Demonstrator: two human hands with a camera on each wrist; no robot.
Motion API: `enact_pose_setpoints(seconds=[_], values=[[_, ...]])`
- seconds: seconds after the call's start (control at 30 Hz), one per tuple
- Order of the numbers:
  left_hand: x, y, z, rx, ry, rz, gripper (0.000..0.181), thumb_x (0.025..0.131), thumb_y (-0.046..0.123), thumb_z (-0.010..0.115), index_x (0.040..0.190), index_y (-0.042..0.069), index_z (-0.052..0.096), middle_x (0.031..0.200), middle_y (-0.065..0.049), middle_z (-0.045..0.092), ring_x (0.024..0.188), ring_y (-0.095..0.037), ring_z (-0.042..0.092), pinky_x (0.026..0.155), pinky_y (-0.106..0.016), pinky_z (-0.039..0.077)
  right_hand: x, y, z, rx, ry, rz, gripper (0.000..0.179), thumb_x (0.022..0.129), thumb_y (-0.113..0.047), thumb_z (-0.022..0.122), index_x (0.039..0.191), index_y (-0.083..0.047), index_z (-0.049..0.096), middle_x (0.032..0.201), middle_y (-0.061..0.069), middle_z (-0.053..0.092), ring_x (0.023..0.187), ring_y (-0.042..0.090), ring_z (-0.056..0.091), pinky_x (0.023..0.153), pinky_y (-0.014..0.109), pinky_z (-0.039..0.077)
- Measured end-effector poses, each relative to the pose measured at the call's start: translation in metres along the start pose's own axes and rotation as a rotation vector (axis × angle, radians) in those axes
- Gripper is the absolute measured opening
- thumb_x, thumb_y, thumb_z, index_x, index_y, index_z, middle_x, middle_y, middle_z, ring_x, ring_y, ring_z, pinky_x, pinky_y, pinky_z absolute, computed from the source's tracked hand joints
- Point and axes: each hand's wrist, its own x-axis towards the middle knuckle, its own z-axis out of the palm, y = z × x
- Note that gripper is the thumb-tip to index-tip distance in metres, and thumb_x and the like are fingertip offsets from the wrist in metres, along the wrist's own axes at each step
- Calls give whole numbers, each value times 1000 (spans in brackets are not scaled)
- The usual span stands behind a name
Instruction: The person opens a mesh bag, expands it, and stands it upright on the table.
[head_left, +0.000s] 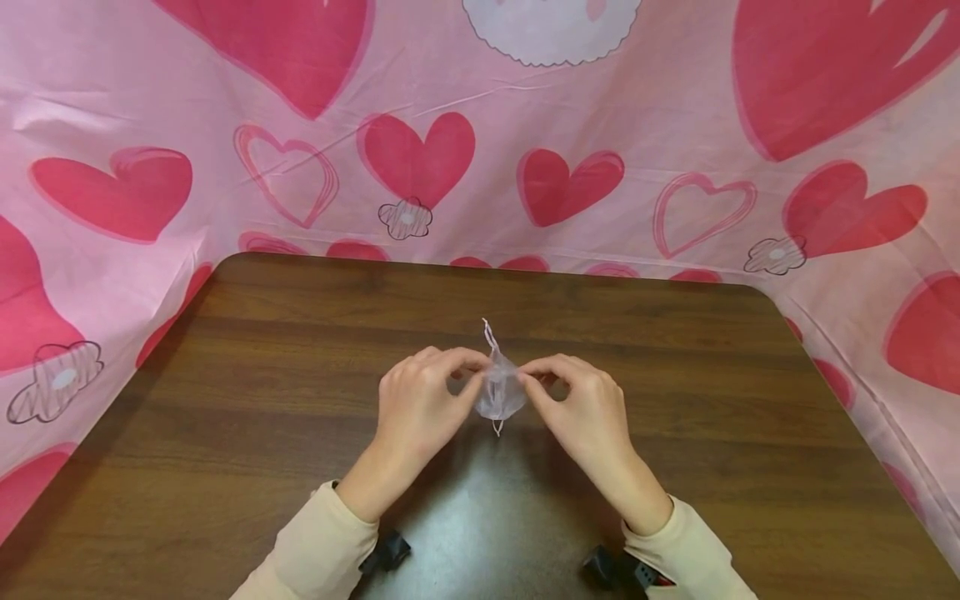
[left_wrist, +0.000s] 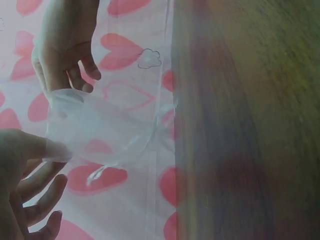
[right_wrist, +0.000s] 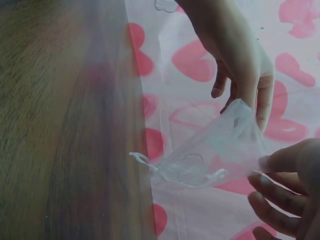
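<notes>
A small sheer white drawstring pouch [head_left: 501, 398] is stretched between the two hands above the table. My left hand [head_left: 422, 398] pinches its left edge between thumb and index finger. At the opposite edge my right hand [head_left: 587, 407] pinches it the same way. Thin white cord loops stick out at the pouch's far and near ends. In the left wrist view the pouch [left_wrist: 110, 125] is spread wide, its fabric see-through. From the right wrist, the pouch [right_wrist: 215, 150] tapers toward a gathered end with a cord loop.
A dark brown wooden table [head_left: 262, 467] with rounded far corners lies under the hands. Pink cloth [head_left: 495, 100] printed with hearts hangs around its back and sides. Black devices [head_left: 392, 550] sit at both wrists by the cream sleeves [head_left: 318, 546].
</notes>
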Motion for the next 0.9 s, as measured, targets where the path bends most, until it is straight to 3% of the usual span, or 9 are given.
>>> enact_pose_setpoints(seconds=[0.23,0.53,0.73,0.9], values=[[-1,2,1,26,-66,5,19,79,25,83,96,29,75,74,18,69,62,-8,59,53,-31,44,0,2,1,19,43,-49,11,79,-11,84,87,-16,78,76,-8,68,68,9,62,56,29,44],[-1,0,2,44,-45,2,23,76,21,85,96,27,75,77,16,66,64,-7,57,54,-31,44,0,2,2,42,43,-88,12,78,-9,85,85,-17,79,72,-10,65,65,8,59,57,26,45],[-2,3,2,23,-41,61,25,77,28,84,101,26,75,83,13,66,66,-7,56,54,-30,45,0,4,3,13,45,-94,13,76,-8,86,84,-15,78,69,-8,63,62,14,58,54,27,43],[-2,4,1,41,-23,94,16,78,24,82,94,27,80,83,14,69,71,-8,61,57,-30,47,-1,2,3,30,26,-78,15,76,-8,86,85,-16,78,70,-10,62,62,12,57,53,26,41]])
